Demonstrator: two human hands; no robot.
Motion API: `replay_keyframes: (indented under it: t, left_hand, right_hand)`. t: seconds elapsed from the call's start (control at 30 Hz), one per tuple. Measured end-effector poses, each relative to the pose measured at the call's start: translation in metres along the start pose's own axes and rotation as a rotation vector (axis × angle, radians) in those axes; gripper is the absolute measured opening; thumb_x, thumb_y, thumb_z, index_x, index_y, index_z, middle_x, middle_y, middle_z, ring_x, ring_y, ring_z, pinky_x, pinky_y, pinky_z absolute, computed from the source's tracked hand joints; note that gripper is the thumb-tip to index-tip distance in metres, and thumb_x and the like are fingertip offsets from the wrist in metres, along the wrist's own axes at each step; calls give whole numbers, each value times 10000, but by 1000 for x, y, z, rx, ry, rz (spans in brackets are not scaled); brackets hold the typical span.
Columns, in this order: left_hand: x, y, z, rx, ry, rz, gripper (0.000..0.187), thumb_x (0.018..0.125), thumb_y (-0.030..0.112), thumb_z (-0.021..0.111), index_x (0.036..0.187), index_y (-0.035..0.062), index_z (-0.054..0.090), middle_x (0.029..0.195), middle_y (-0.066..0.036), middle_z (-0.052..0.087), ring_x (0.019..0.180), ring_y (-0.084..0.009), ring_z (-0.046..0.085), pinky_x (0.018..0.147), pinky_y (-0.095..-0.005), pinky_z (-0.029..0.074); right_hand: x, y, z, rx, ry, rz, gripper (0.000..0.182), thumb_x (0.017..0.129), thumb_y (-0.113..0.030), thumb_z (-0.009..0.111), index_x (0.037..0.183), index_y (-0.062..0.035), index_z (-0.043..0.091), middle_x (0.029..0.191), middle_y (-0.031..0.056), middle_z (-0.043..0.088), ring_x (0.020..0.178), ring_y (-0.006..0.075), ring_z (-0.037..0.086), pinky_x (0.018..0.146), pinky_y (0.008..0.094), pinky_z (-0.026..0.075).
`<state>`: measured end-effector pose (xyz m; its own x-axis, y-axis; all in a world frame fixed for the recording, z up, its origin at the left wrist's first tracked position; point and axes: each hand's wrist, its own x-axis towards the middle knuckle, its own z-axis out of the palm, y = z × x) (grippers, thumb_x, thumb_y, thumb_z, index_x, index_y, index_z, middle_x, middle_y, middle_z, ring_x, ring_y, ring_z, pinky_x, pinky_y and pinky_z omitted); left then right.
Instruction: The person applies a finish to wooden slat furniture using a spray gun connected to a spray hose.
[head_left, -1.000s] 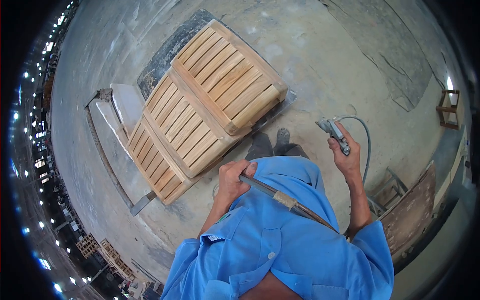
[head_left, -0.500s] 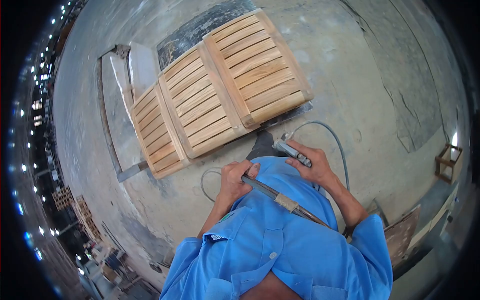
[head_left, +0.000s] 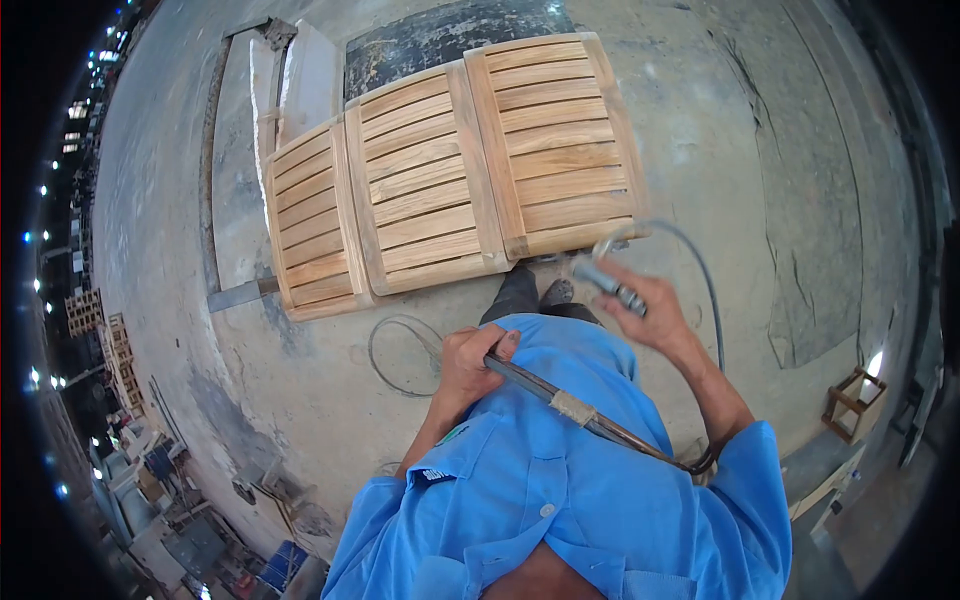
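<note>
My left hand (head_left: 468, 365) is closed around the end of a dark pipe (head_left: 528, 382) with a tan wrapped band. The pipe slants down across the blue shirt to my right side, where it curves near the elbow. My right hand (head_left: 652, 312) grips a grey metal air gun (head_left: 608, 282), somewhat blurred. A grey hose (head_left: 712, 285) arcs up and over beside it. Beyond both hands lie three slatted wooden panels in a row: a right panel (head_left: 556, 128), a middle panel (head_left: 420, 192) and a left panel (head_left: 305, 228). Neither hand touches them.
Under and behind the panels is a dark, worn board (head_left: 450, 42). A metal frame (head_left: 210, 170) lies at the left. Thin looped cable (head_left: 378, 372) rests on the concrete floor near my feet. A small wooden frame (head_left: 853, 404) stands at the right; clutter fills the lower left.
My right hand has moved outward to the right with the air gun. My left hand keeps its hold on the pipe. The view has turned, so the panels appear rotated and shifted.
</note>
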<state>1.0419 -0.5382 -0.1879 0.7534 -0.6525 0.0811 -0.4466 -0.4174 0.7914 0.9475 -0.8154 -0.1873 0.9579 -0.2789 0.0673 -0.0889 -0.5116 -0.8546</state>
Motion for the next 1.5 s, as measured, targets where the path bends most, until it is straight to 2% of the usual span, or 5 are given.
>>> replay_keyframes:
  t: [0.07, 0.4, 0.6, 1.0, 1.5]
  left_hand:
    - [4, 0, 3, -11, -2, 6, 299, 931, 206, 732, 699, 61, 612, 539, -103, 542, 470, -292, 556, 477, -399, 438]
    - [16, -15, -4, -46, -36, -53, 282, 918, 203, 736, 700, 75, 613, 548, -102, 550, 483, -307, 573, 484, -412, 458]
    - [31, -18, -14, -73, -21, -22, 296, 926, 211, 726, 695, 73, 601, 543, -108, 545, 494, -321, 583, 487, -424, 454]
    - [65, -67, -53, -92, 62, -73, 274, 902, 175, 736, 694, 77, 589, 543, -134, 555, 498, -338, 594, 489, -442, 452]
    - [102, -107, -88, -173, 36, -109, 295, 925, 197, 715, 693, 65, 590, 543, -150, 545, 508, -359, 594, 485, -445, 451]
  right_hand:
    - [-14, -6, 6, 43, -279, 95, 552, 820, -223, 845, 1330, -116, 664, 1108, 204, 737, 945, 356, 747, 786, 395, 587]
    - [16, -19, 35, 77, -213, 79, 522, 842, -213, 824, 1328, -106, 664, 1093, 217, 737, 942, 376, 739, 796, 404, 589]
    - [33, -28, 33, -33, -533, 130, 512, 843, -230, 827, 1316, -107, 674, 1112, 209, 736, 994, 360, 734, 831, 400, 589]
    - [195, -53, -24, -127, 103, -36, 485, 885, -86, 785, 1347, -52, 643, 1132, 190, 750, 980, 172, 735, 834, 305, 564]
    - [261, -62, 6, -154, -87, 80, 459, 921, -154, 767, 1354, -65, 643, 1034, 138, 766, 857, 136, 713, 778, 301, 560]
